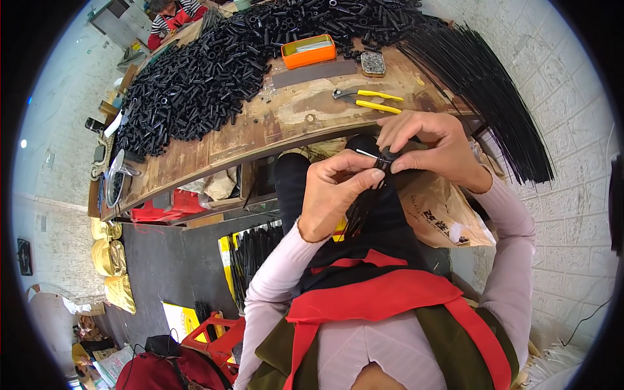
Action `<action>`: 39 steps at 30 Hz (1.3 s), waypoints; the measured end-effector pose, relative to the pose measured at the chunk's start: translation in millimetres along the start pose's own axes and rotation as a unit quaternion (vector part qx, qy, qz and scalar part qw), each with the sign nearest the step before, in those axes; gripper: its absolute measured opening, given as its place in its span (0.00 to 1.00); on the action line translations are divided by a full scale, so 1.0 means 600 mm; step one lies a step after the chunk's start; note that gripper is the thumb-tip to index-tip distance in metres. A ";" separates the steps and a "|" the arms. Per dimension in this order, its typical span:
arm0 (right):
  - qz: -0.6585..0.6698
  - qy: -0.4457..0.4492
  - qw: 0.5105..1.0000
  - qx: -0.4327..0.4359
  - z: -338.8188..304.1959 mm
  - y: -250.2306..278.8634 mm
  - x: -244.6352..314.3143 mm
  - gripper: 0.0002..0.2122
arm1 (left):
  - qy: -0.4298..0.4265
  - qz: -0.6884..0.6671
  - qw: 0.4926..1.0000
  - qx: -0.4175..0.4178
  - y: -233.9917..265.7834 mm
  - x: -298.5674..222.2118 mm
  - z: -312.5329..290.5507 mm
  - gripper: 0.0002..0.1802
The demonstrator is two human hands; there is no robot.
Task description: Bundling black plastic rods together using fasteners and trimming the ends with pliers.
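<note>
Over my lap, just off the table's front edge, my two hands meet. My left hand (333, 194) is closed, its thumb and fingers pinching a small black piece (382, 164). A thin silvery pin (366, 154) juts out beside those fingers. Below them hangs a bunch of thin black strips (357, 211). In the pinch of my right hand (437, 146) is a small dark round part (389, 154), right against the left hand's piece. Fingers partly cover both pieces, so I cannot tell whether they are joined. Yellow-handled cutters (379, 106) lie on the table beyond my right hand.
A big heap of black tubular parts (195, 91) covers the wooden table's (260, 133) back and left. Behind the cutters stand an orange tin (309, 60) and a small tin of metal bits (373, 64). Long black rods (494, 91) overhang the right edge. Another person (174, 19) sits far left.
</note>
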State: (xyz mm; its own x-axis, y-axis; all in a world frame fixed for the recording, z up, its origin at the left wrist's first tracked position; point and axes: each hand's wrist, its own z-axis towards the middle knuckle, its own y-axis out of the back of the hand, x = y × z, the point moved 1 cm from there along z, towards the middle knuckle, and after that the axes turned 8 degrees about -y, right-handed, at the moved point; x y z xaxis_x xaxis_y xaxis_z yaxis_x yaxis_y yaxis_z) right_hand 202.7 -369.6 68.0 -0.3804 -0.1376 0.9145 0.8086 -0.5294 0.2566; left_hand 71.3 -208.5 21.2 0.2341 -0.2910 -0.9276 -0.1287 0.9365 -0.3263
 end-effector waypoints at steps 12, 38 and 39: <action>0.141 -0.044 0.986 0.075 0.017 0.019 -0.029 0.10 | -0.015 -0.090 0.996 0.016 -0.008 0.030 0.028 0.10; 0.187 -0.198 0.962 -0.031 0.013 -0.183 -0.119 0.04 | -0.152 0.109 0.978 -0.092 0.090 -0.067 0.020 0.19; 0.173 -0.191 0.965 -0.037 0.016 -0.184 -0.120 0.04 | -0.134 0.113 0.980 -0.090 0.090 -0.067 0.023 0.18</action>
State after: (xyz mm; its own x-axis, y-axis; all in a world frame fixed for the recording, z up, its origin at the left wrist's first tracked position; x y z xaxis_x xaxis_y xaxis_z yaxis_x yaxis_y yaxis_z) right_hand 145.1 -292.9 -23.3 0.1115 -0.0047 0.9938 0.8179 -0.5676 -0.0945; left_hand 68.2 -143.3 43.1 0.4214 0.0036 -0.9069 -0.3683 0.9145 -0.1675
